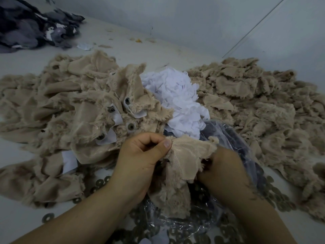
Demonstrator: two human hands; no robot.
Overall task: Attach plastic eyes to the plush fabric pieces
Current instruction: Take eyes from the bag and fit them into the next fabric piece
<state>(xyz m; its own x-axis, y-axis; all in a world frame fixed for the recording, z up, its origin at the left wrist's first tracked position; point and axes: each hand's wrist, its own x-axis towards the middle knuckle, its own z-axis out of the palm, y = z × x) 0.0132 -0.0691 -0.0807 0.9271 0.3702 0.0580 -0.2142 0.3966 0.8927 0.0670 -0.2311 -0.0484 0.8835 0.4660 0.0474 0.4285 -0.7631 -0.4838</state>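
Note:
I hold one beige plush fabric piece point(186, 155) low in the middle, its smooth woven back facing up. My left hand point(140, 155) pinches its left edge between thumb and curled fingers. My right hand point(223, 166) grips the right edge, its fingers hidden under the cloth. A small dark spot point(167, 160) shows on the fabric by my left thumb; I cannot tell if it is an eye post. Beside it to the left lies a pile of plush pieces point(79, 111) with fitted round fasteners point(131, 126) and white backing patches point(107, 138).
A second heap of beige plush pieces point(255, 103) fills the right. White paper or fabric scraps point(179, 103) sit between the heaps. A clear plastic bag point(228, 136) lies under my hands, with several metal washers point(98, 184) scattered around. Dark grey cloth point(31, 27) lies far left.

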